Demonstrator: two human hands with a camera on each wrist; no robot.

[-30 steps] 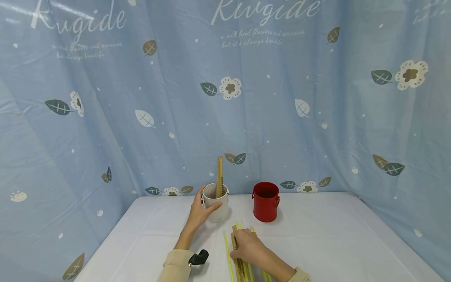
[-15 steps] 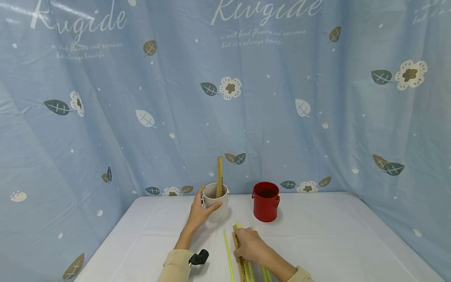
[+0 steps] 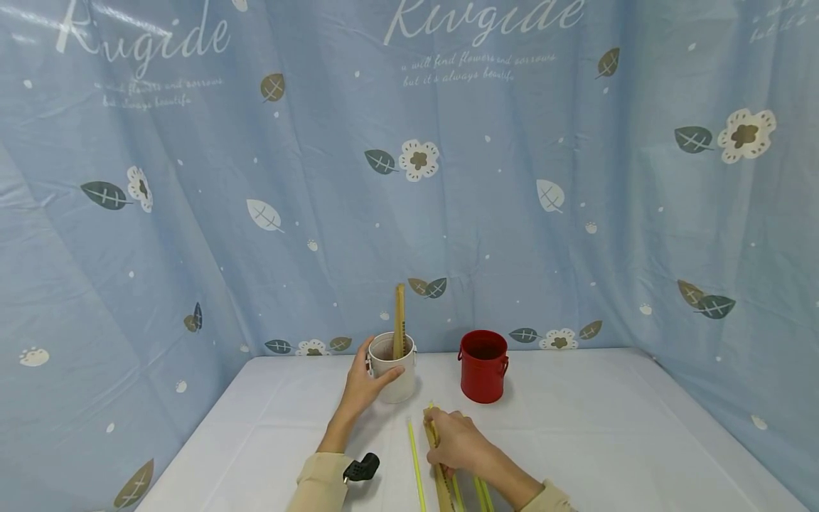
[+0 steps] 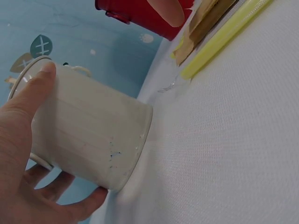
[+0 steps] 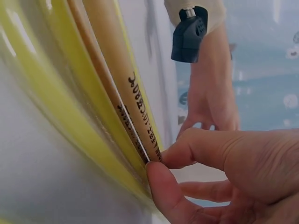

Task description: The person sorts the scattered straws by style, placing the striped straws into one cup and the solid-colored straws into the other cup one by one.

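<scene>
A small white pail (image 3: 403,387) stands toward the back of the table, and my left hand (image 3: 361,387) grips its side, thumb across the front. Long brown sticks (image 3: 399,316) rise upright out of the pail. My right hand (image 3: 459,442) is low over the table, pinching brown paper-wrapped sticks (image 5: 112,46) with black print between thumb and forefinger. In the right wrist view two of them run together into the fingertips, with yellow sticks (image 5: 86,74) in clear wrap alongside. One yellow stick (image 3: 416,466) lies apart, left of the right hand.
A red pail (image 3: 483,377) stands right of the white one, near the back edge. More yellow sticks (image 3: 483,492) lie under the right forearm. A black wrist camera (image 3: 361,467) juts from the left sleeve. A blue printed curtain (image 3: 473,235) hangs behind the white-covered table (image 3: 608,434).
My right hand has shifted slightly to the right, and the brown sticks under it have drawn together and tilted a little. My left hand stays on the white pail.
</scene>
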